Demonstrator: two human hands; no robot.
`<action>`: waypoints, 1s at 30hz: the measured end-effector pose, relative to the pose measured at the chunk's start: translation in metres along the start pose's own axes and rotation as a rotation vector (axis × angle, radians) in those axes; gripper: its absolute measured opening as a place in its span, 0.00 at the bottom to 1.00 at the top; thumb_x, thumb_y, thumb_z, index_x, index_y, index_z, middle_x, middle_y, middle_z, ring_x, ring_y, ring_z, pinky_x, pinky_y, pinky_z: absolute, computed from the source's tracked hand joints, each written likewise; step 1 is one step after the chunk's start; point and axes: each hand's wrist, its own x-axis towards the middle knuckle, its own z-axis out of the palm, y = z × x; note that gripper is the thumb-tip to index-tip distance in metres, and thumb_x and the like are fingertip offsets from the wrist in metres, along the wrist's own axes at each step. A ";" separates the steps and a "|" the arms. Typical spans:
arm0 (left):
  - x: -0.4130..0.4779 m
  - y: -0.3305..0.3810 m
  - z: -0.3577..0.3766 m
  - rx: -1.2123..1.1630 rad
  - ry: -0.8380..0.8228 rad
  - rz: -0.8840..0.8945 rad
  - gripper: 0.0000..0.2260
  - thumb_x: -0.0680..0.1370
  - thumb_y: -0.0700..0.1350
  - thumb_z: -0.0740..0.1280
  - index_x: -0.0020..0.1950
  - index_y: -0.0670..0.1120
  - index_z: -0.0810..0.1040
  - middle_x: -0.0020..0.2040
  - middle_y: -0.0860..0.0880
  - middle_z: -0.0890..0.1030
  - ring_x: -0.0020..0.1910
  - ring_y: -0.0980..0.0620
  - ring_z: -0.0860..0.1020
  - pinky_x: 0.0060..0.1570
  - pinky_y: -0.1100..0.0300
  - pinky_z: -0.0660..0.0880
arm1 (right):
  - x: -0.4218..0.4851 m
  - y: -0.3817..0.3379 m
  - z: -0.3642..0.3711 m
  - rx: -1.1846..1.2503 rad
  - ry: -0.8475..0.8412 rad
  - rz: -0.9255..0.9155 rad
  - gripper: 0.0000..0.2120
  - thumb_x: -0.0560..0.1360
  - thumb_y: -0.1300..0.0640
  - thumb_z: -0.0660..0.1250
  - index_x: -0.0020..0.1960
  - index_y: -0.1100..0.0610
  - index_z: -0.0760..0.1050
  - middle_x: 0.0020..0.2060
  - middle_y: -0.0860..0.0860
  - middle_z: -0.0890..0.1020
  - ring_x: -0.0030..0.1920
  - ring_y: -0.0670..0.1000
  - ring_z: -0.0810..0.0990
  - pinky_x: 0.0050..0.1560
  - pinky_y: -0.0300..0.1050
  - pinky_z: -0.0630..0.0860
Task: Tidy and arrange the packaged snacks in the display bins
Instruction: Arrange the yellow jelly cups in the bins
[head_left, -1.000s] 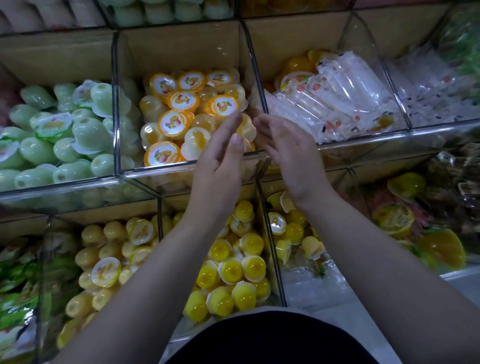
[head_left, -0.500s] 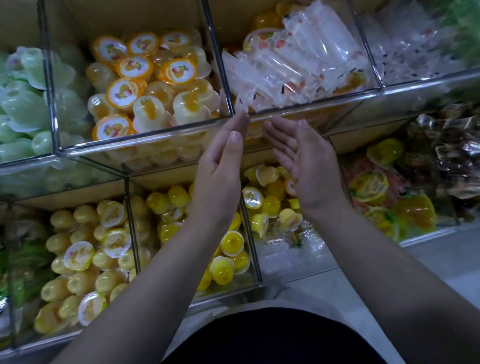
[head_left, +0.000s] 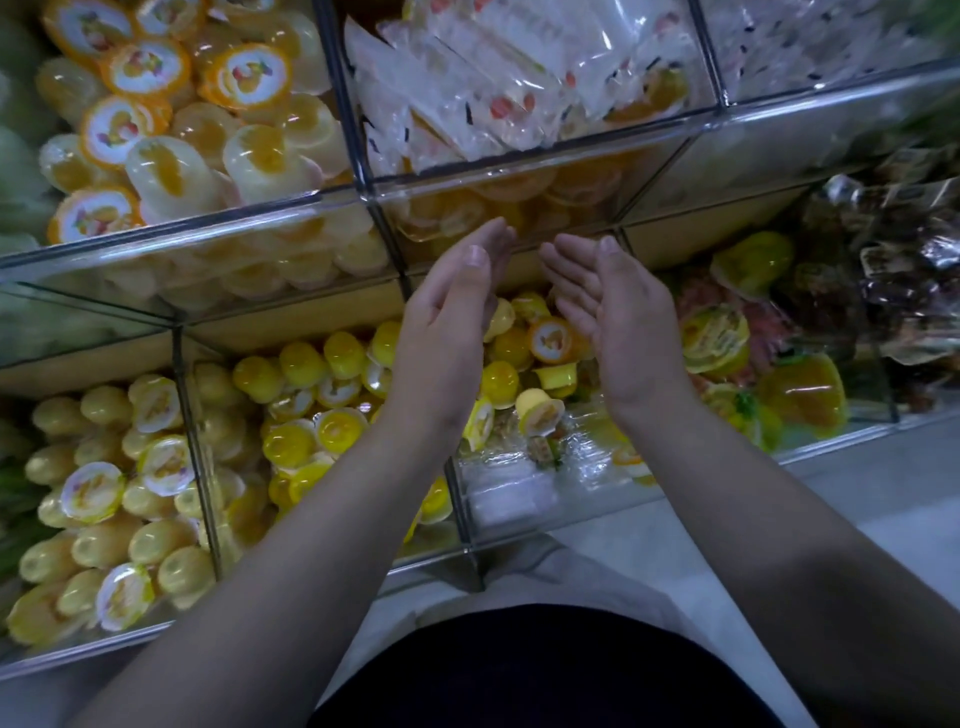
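Clear acrylic display bins (head_left: 464, 525) | left hand (head_left: 447, 332), right hand (head_left: 618, 317): grips spread, empty (palms facing) | best: person gathers small yellow plastic jelly cups (head_left: 500, 383) inward gently

I saw the left hand (head_left: 447, 332) hide some yellow jelly cups (head_left: 291, 441); dark packets (head_left: 909, 280), cut off rightward, were too blurred to read.

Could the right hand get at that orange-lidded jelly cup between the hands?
Probably yes: the right hand is open and empty, and the orange-lidded jelly cup lies uncovered on top, close to it.
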 end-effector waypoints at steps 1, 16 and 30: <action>0.002 -0.002 0.004 0.002 0.004 -0.011 0.15 0.76 0.53 0.55 0.59 0.57 0.75 0.63 0.56 0.78 0.65 0.63 0.74 0.65 0.62 0.67 | 0.002 0.001 -0.004 -0.008 -0.001 0.001 0.18 0.75 0.45 0.55 0.56 0.51 0.76 0.55 0.49 0.82 0.59 0.44 0.80 0.58 0.37 0.75; 0.055 -0.047 0.042 0.029 0.150 -0.228 0.13 0.80 0.58 0.58 0.57 0.55 0.77 0.58 0.57 0.80 0.62 0.57 0.76 0.60 0.59 0.69 | 0.054 0.017 -0.050 -0.214 0.054 0.196 0.25 0.68 0.34 0.59 0.47 0.56 0.76 0.59 0.63 0.77 0.60 0.60 0.76 0.66 0.62 0.70; 0.122 -0.099 0.064 0.014 0.344 -0.580 0.25 0.80 0.61 0.59 0.73 0.51 0.70 0.70 0.50 0.73 0.63 0.47 0.74 0.62 0.53 0.71 | 0.131 0.062 -0.055 -0.282 0.112 0.529 0.46 0.59 0.25 0.59 0.71 0.48 0.71 0.71 0.52 0.71 0.71 0.57 0.69 0.70 0.57 0.66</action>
